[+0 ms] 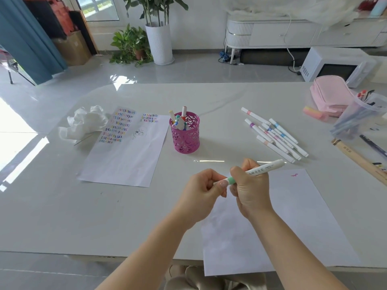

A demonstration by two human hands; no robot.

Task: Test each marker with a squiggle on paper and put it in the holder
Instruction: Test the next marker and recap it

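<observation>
Nearest me I see a white plastic marker [272,165] with a mint-green band. The round perforated metal holder [185,141] is magenta pink, cut through with a leafy lace pattern, and the marker ends inside it show red, orange, teal and blue. The left white paper sheet [125,164] carries rows of multicoloured squiggles. The near white paper sheet [293,216] bears a single pink squiggle [294,175]. The loose white markers [276,137] have pink, purple, blue and peach bands. The glossy surface [62,216] is pale grey, faintly veined, and the soft fabric pouch [328,95] is pale pink.
</observation>
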